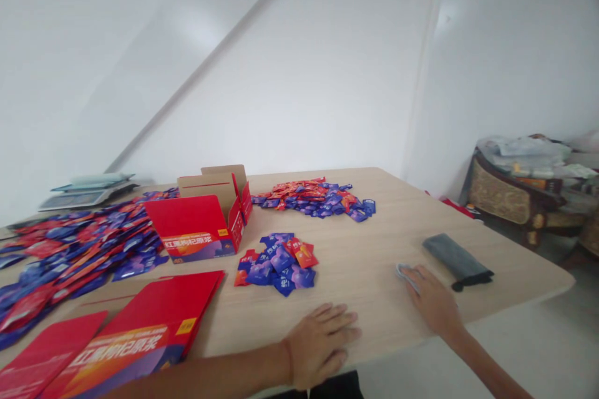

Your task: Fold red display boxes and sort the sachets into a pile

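My left hand (324, 344) lies on the table near its front edge, fingers stretched out and nothing in it. Under the curled fingers of my right hand (433, 299) is a small pale grey-white wad (406, 274), perhaps a tissue or cloth, pressed to the tabletop; most of it is hidden. Just right of that hand rests a folded dark grey pouch (456, 260) with a black end. A small heap of blue and red sachets (277, 264) sits beyond my left hand.
Open red cartons (199, 224) stand left of the small heap, with another carton (135, 330) nearer me. A large sachet pile (84, 243) covers the table's left; a further pile (313, 198) lies at the back. Scales (88, 196) stand far left. A cluttered armchair (503, 190) is beyond the table's right edge.
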Action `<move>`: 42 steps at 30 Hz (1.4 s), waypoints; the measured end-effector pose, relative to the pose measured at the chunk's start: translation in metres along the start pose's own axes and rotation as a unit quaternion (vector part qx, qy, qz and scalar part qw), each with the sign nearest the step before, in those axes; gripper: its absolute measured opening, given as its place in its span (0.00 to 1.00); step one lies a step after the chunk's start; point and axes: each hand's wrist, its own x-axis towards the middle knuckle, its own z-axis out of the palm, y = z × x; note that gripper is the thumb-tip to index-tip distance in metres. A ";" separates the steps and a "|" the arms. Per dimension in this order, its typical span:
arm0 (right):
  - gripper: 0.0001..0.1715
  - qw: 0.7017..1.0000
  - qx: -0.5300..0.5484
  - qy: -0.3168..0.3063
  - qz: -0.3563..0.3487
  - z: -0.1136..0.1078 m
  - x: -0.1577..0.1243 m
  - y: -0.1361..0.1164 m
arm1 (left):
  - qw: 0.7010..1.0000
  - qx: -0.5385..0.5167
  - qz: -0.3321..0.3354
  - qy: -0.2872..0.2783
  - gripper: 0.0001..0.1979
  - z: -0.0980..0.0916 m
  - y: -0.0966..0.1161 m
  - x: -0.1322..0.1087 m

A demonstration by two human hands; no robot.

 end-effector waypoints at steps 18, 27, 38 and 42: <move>0.27 0.993 0.002 0.111 -0.050 0.022 -0.012 0.018 | 0.884 0.308 -0.350 -0.035 0.22 -0.146 -0.298 0.070; 0.27 0.992 0.006 0.108 -0.067 0.021 -0.016 0.022 | 0.880 0.293 -0.373 -0.015 0.24 -0.108 -0.381 0.087; 0.26 0.993 0.017 0.106 -0.054 0.029 -0.015 0.022 | 0.893 0.217 -0.368 0.142 0.19 -0.162 -0.354 0.077; 0.27 0.994 0.011 0.101 -0.038 0.027 -0.011 0.018 | 0.888 0.168 -0.361 0.229 0.14 -0.194 -0.313 0.075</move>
